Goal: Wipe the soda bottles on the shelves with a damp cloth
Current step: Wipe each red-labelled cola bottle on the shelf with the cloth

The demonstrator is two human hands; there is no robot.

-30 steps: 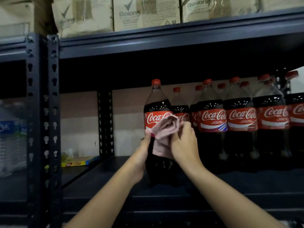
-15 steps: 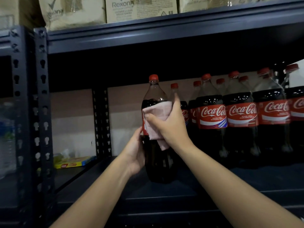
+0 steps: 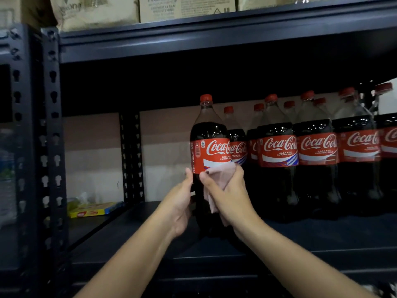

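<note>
Bottle (image 3: 209, 147) upright, cap up; L hand (image 3: 181, 203) steadies, R hand (image 3: 231, 194) presses cloth (image 3: 221, 172).

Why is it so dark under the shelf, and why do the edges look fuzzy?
In the head view, the upper shelf shades the space below; small glints shine on the front bottle; the cloth and both hands look slightly soft; the left upright and boxes blur and bend near the wide-angle edges.

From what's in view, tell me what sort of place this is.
Probably a shop stockroom: bolted metal racking, a row of identical cola bottles, and shipping cartons stacked above.
</note>
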